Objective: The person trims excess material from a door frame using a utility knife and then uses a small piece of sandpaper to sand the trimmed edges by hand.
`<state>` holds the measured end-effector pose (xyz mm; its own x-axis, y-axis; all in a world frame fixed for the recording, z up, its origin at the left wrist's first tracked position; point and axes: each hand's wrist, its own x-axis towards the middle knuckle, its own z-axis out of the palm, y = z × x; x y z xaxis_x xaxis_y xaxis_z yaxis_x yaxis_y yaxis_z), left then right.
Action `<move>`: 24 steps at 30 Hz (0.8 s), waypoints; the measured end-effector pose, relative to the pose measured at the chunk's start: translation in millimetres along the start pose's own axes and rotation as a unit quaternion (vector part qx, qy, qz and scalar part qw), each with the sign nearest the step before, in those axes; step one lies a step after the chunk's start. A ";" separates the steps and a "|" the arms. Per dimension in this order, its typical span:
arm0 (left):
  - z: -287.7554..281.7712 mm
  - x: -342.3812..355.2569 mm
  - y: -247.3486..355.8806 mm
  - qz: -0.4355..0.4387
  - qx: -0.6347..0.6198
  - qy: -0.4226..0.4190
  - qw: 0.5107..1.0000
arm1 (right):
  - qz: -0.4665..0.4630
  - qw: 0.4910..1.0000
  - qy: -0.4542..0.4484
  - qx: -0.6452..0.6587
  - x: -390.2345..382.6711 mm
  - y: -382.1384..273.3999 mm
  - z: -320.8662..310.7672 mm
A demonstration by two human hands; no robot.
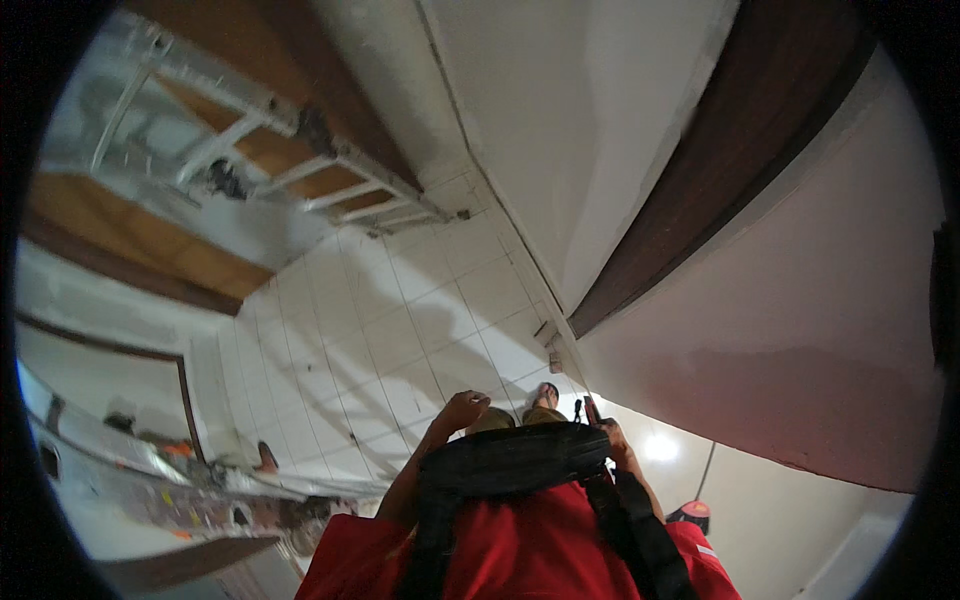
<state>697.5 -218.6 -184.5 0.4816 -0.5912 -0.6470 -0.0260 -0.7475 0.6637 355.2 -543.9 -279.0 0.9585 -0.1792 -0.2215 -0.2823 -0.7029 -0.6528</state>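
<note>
My left hand point(466, 409) hangs low in front of me, left of the black strapped bag point(515, 455) on my chest. Its fingers are loosely curled, and nothing shows in them. On the other side of the bag, my right hand point(614, 432) is closed around a slim reddish-brown object point(592, 409) close to the wall's foot. Its kind cannot be made out, and the bag hides part of that hand. Below, a sandalled foot point(546, 394) stands on the white tiled floor point(400, 320).
An aluminium ladder point(345, 165) stands at the far left by brown door panels point(130, 235). To my right rises a pale wall with a dark wooden frame point(690, 170). Small blocks point(550, 345) lie at its foot. A cluttered bench point(190, 495) is at the lower left.
</note>
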 end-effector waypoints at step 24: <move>-324.4 391.2 181.7 -0.049 0.478 -0.313 0.819 | 0.510 0.034 0.560 0.651 310.7 -339.9 216.3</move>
<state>1165.4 -487.5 -195.3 -0.0144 -0.3297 -0.9440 -0.8319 -0.5198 0.1942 740.7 -211.7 -282.6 -0.3828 -0.0792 -0.9204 0.7472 0.5593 -0.3589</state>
